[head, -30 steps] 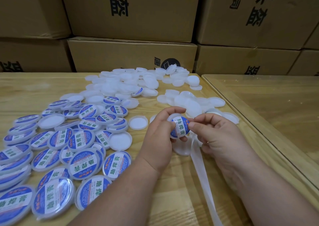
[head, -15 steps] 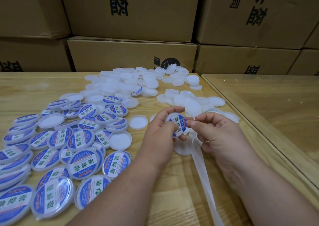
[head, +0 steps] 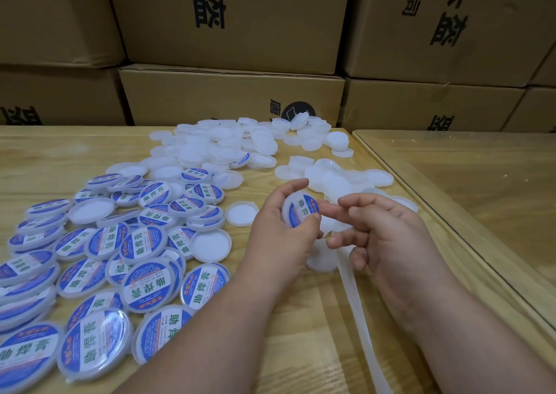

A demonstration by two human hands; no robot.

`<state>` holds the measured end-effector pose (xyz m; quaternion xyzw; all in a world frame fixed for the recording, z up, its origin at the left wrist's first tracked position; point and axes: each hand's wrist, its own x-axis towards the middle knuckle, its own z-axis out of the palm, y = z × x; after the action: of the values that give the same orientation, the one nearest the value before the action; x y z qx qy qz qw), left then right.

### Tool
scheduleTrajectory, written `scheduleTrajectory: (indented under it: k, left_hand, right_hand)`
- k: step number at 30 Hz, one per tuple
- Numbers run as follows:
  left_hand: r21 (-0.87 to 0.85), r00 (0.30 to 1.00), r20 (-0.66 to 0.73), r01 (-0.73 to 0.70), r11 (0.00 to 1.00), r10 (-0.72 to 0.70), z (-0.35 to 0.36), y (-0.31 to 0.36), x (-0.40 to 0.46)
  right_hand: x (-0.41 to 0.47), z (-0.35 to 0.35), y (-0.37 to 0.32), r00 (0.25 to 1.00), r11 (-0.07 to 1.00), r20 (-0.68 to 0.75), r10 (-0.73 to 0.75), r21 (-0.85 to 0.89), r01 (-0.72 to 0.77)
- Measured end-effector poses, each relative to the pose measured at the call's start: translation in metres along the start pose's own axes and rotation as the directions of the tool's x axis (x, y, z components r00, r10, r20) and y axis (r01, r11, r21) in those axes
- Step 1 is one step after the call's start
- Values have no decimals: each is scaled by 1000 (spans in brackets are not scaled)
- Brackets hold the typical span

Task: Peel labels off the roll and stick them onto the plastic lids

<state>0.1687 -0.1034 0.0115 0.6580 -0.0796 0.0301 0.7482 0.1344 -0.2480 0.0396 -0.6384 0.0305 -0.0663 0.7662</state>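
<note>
A strip of translucent white backing tape runs along the pale wooden table from the bottom edge of the frame up toward a person's right hand, whose fingers hang loosely curled; whether they touch the strip cannot be told. Just beside it, the left hand grips a small round plastic lid above the table, tilted, thumb on top of its rim and fingertips underneath, the right index fingertip near its edge. A round label, blue-bordered with a white band of printed characters, covers the lid's face. To the left, labelled lids lie in an overlapping heap, glossy, translucent at the rims and all bearing the same blue-and-white sticker. Farther back, plain lids of milky white plastic lie scattered and stacked, shallow discs with raised rims. Behind the table stand brown cardboard boxes with black printed characters.
</note>
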Motion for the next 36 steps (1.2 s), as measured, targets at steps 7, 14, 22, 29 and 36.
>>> scheduleTrajectory:
  k: [7, 14, 22, 29, 36]
  left_hand:
    - [5, 999, 15, 37, 999, -38, 3, -1, 0]
    - [-41, 998, -41, 45, 998, -46, 1, 3, 1]
    - [-320, 979, -114, 123, 939, -167, -2, 1, 8]
    - [-195, 966, -216, 98, 976, -140, -3, 2, 8]
    - [-347, 952, -214, 137, 928, -221, -7, 2, 13]
  right_hand:
    - [1, 1, 1, 995, 999, -87, -49, -6, 49]
    - [5, -5, 0, 972, 995, -211, -102, -4, 104]
    - [5, -4, 2, 972, 995, -210, -103, -18, 102]
    - [8, -5, 5, 970, 995, -222, -100, -11, 100]
    - [9, -4, 5, 961, 994, -255, -108, 2, 112]
